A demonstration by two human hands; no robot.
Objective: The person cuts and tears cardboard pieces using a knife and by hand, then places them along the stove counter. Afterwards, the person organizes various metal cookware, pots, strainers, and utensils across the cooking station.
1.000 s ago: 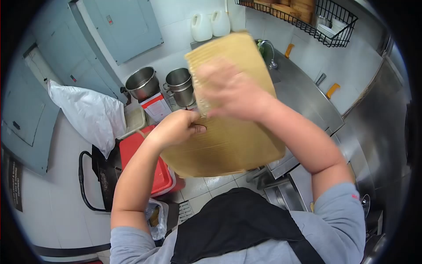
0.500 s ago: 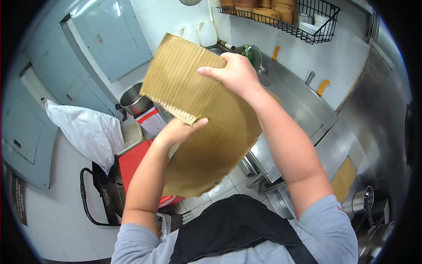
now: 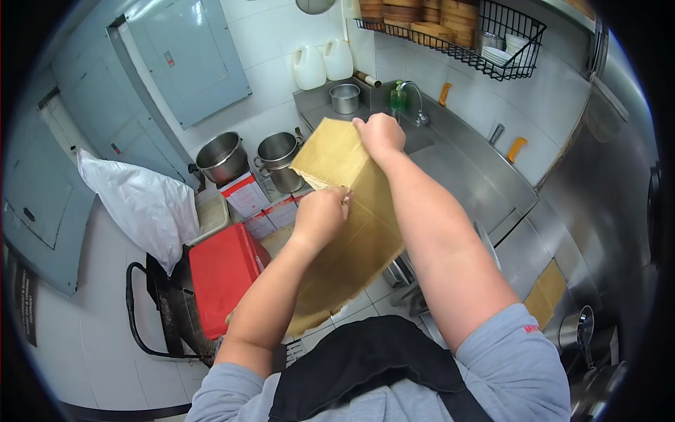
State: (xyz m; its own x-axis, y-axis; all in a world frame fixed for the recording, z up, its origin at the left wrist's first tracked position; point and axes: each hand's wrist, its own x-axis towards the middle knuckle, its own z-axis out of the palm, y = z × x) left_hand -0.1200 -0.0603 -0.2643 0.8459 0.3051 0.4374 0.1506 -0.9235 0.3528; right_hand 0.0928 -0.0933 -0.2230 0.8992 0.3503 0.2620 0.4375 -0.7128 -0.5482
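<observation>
A large sheet of brown cardboard (image 3: pixel 373 211) hangs in front of me between both arms, its upper part bent over into a flap with a ragged, torn edge on the left. My left hand (image 3: pixel 323 216) is closed on the cardboard at that torn edge. Higher up and to the right, my right hand (image 3: pixel 380 135) grips the top edge of the sheet, fingers wrapped behind it. The lower end of the cardboard reaches down toward my apron (image 3: pixel 373 359).
A steel sink counter (image 3: pixel 471 179) with a tap (image 3: pixel 420 98) and a small pot (image 3: pixel 345 99) runs behind. To the left stand a red container (image 3: pixel 221 278), a white plastic bag (image 3: pixel 137 204), steel pots (image 3: pixel 222 157) and boxes (image 3: pixel 246 195). A wire shelf (image 3: pixel 450 42) holds bamboo steamers.
Both hands and the cardboard have come lower; the left hand has moved right and the right hand slightly down. The upper flap looks smaller and more tilted, uncovering pots and boxes behind.
</observation>
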